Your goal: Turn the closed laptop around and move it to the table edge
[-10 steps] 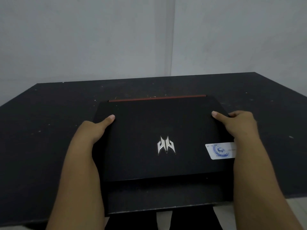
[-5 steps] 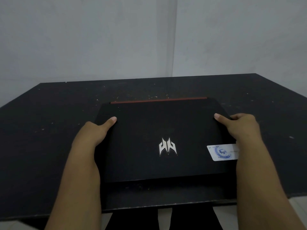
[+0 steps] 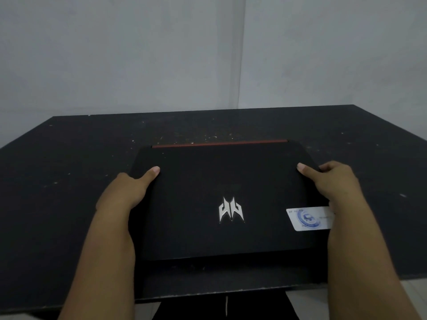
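Observation:
A closed black laptop (image 3: 208, 185) with a silver logo and a red strip along its far edge lies on the dark table (image 3: 57, 181), a short way back from the near edge. A white sticker (image 3: 309, 218) sits on the lid at the right. My left hand (image 3: 126, 192) grips the laptop's left side, thumb on the lid. My right hand (image 3: 332, 183) grips the right side the same way, with its fingers curled around the edge.
The dark speckled table runs back to a pale wall (image 3: 208, 54). Its near edge (image 3: 208, 294) lies just below the laptop, with pale floor (image 3: 307, 303) and dark legs (image 3: 221, 308) under it.
The laptop has shifted slightly away from the near table edge, with both hands holding its sides throughout. The grips look unchanged.

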